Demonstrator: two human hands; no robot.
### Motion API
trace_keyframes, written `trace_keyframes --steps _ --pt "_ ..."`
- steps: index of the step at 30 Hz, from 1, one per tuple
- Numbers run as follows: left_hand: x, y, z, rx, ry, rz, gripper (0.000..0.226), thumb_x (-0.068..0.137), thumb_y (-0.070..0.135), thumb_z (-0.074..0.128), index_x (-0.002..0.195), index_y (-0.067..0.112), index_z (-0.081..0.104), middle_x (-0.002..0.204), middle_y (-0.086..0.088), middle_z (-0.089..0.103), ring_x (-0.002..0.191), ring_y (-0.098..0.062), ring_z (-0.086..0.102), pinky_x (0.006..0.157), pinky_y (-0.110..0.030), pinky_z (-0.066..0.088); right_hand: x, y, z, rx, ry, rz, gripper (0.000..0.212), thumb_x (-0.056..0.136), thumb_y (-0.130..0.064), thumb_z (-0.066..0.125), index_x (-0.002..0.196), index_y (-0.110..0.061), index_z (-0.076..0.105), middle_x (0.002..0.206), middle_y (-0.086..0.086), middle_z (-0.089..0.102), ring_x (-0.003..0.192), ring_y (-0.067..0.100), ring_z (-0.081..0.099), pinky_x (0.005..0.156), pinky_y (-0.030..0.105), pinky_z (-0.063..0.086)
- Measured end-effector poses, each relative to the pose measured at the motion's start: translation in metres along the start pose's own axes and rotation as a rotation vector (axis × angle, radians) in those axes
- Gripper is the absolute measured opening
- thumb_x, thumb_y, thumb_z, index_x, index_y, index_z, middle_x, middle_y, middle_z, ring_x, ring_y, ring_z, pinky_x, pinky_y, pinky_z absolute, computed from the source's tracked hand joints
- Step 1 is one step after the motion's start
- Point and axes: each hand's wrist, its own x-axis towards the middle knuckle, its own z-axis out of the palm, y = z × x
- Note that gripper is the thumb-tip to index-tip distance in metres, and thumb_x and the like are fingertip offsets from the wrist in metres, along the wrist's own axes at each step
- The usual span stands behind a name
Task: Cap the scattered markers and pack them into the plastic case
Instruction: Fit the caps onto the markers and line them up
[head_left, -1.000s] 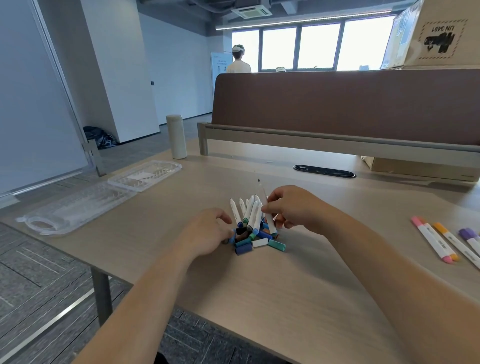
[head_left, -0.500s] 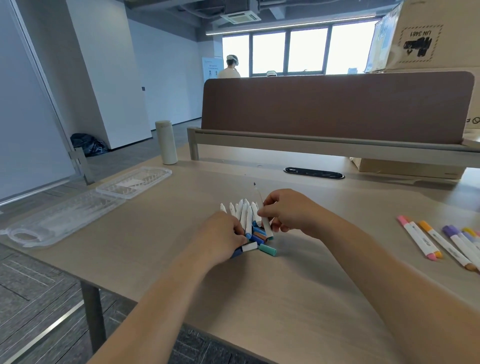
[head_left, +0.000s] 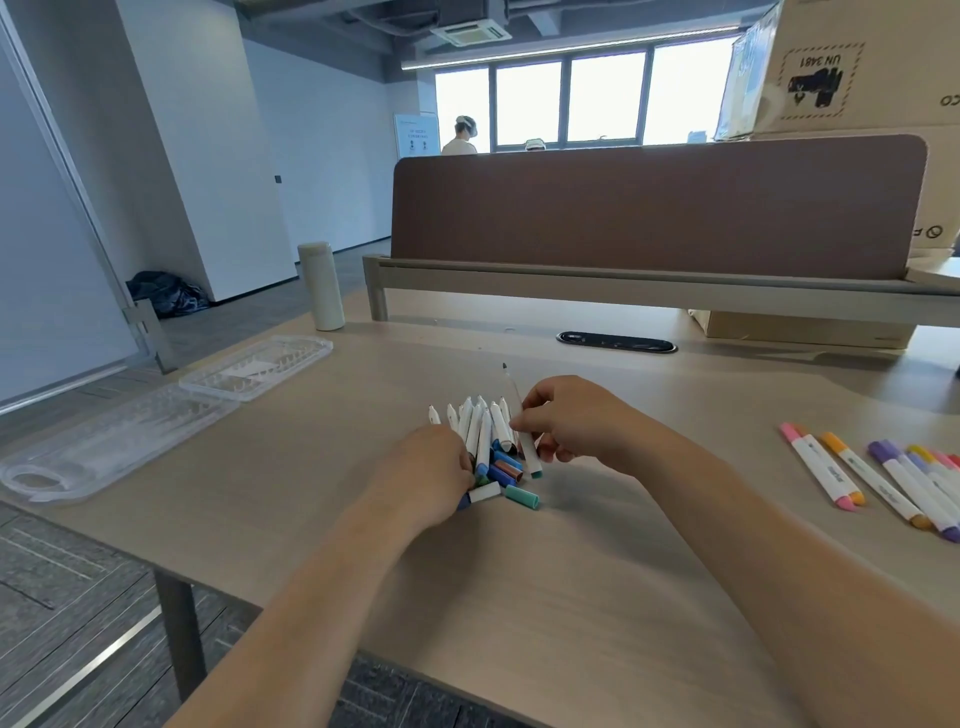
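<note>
Seen from the head camera, a pile of uncapped markers (head_left: 485, 434) and loose caps (head_left: 506, 475) lies mid-table (head_left: 571, 597). The right hand (head_left: 571, 421) pinches one marker (head_left: 522, 431), tip pointing up. The left hand (head_left: 431, 473) curls into the caps; whether it grips one cannot be told. The open plastic case (head_left: 130, 436) lies far left, and the capped markers (head_left: 883, 478) lie far right.

The left hand (head_left: 441, 467) is pushing in from the left edge of the pile of loose caps (head_left: 506, 475) and is now digging among them beside the uncapped markers (head_left: 480, 426).
</note>
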Motion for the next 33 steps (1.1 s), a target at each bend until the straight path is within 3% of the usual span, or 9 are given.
trace_keyframes --steps 5,8,14,17,22,26,33 --pt "-0.003 -0.013 -0.011 -0.104 0.092 -0.006 0.023 0.090 0.008 0.052 0.089 0.012 0.075 0.094 -0.006 0.070 0.089 -0.022 0.064 0.078 -0.033 0.052 -0.003 0.001 -0.001 0.018 -0.010 0.007 0.009 0.096 -0.022 0.061 0.096 -0.014 0.062 0.085 0.005 0.070 0.060 0.013 0.062 0.055 0.020 0.050" --pt "-0.003 -0.021 -0.017 -0.184 0.119 -0.032 0.021 0.091 0.005 0.052 0.089 0.016 0.070 0.093 -0.001 0.066 0.084 -0.016 0.058 0.071 -0.024 0.043 -0.005 0.001 -0.001 0.029 -0.012 0.016 0.011 0.096 -0.022 0.062 0.100 -0.011 0.063 0.084 0.006 0.069 0.060 0.013 0.061 0.054 0.020 0.049" --pt "-0.004 -0.028 -0.017 -0.272 0.108 -0.074 0.025 0.085 -0.001 0.054 0.096 0.016 0.070 0.084 0.002 0.063 0.077 -0.011 0.057 0.058 -0.018 0.041 -0.005 0.002 0.002 0.102 0.008 0.026 0.012 0.096 -0.021 0.061 0.101 -0.010 0.063 0.080 0.005 0.065 0.057 0.012 0.056 0.050 0.019 0.046" --pt "-0.004 -0.026 -0.015 -0.310 0.099 -0.085 0.024 0.082 0.000 0.057 0.092 0.018 0.070 0.088 0.000 0.065 0.079 -0.015 0.059 0.060 -0.023 0.045 -0.002 0.002 0.006 0.102 0.020 0.030 0.012 0.096 -0.022 0.062 0.100 -0.012 0.063 0.084 0.006 0.067 0.059 0.013 0.057 0.054 0.021 0.048" --pt "0.000 -0.023 -0.012 -0.219 0.076 -0.076 0.018 0.087 0.009 0.058 0.089 0.023 0.070 0.094 0.001 0.065 0.081 -0.014 0.058 0.059 -0.022 0.043 0.000 -0.001 0.009 0.076 0.039 0.007 0.008 0.096 -0.023 0.061 0.097 -0.015 0.060 0.088 0.003 0.065 0.068 0.014 0.060 0.054 0.017 0.048" --pt "0.002 -0.019 -0.011 -0.132 0.044 -0.051 0.016 0.088 0.015 0.062 0.094 0.018 0.076 0.094 -0.002 0.070 0.086 -0.018 0.064 0.072 -0.028 0.050 0.000 -0.003 0.011 0.070 0.054 -0.008 0.007 0.097 -0.022 0.060 0.094 -0.016 0.059 0.087 0.001 0.063 0.071 0.013 0.061 0.053 0.015 0.045" --pt "0.005 -0.023 -0.010 -0.116 0.016 -0.082 0.013 0.084 0.012 0.061 0.085 0.008 0.074 0.086 -0.012 0.070 0.077 -0.023 0.062 0.061 -0.027 0.043 0.001 0.001 0.012 0.053 0.063 -0.007 0.010 0.096 -0.024 0.061 0.096 -0.014 0.061 0.084 0.000 0.063 0.067 0.011 0.059 0.053 0.015 0.045"
